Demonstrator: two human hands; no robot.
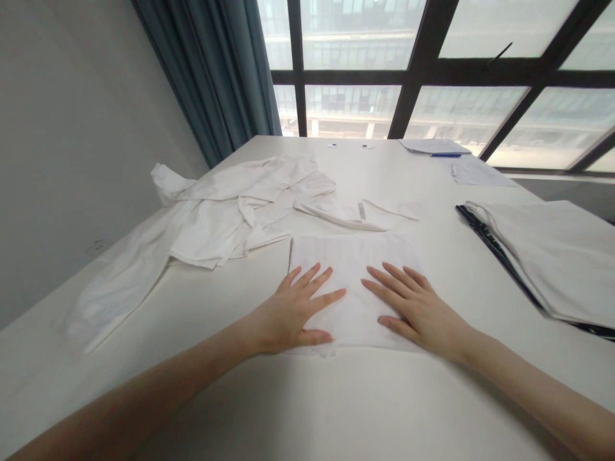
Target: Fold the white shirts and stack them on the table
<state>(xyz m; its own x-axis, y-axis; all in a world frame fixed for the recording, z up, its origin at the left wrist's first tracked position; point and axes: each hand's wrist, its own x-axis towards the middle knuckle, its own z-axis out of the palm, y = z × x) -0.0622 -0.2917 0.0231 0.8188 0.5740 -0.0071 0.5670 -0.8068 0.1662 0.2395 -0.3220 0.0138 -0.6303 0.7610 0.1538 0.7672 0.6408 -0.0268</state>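
A white cloth [358, 256], folded into a rough rectangle, lies flat on the white table [307, 410] in front of me. My left hand [300, 310] rests on its left part with fingers spread. On the right part lies my right hand [408, 304], palm down and fingers stretched out. Both hands touch the cloth and grip nothing. A small bit of fabric sticks out below the near left edge. Just behind the folded cloth is a loose white piece with a strap-like edge [341, 218].
Crumpled white garments [230, 198] spread over the table's left side. At the right, a folded white cloth [562, 256] lies on a black item [504, 259]. Papers [432, 146] and a blue pen [446, 155] are at the far right, near the window. A blue curtain [216, 70] hangs behind.
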